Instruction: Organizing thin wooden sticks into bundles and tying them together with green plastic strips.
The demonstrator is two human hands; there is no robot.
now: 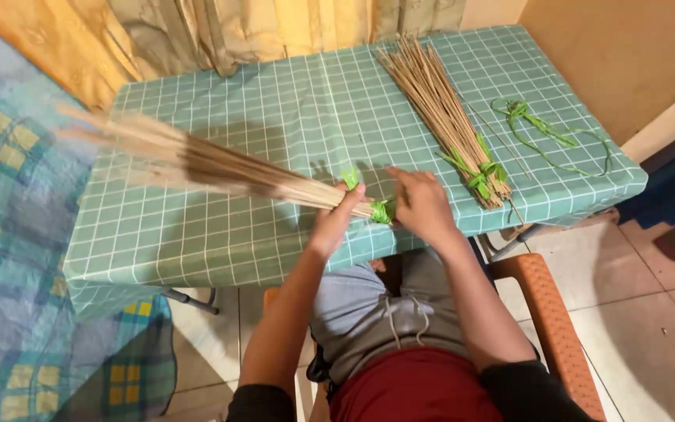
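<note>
My left hand [336,217] is closed around the tied end of a bundle of thin tan sticks [197,160], which fans out blurred to the left above the table. A green strip [382,209] binds that end, and my right hand [422,205] grips the bundle at the binding. A second stick bundle [441,105] lies on the table to the right, tied with green strips [480,173] near its lower end.
The table carries a green checked cloth [275,117]. Loose green strips [544,134] lie near its right edge. An orange plastic chair [544,305] is under me. A blue patterned cloth [9,234] covers the left; a curtain [220,31] hangs behind.
</note>
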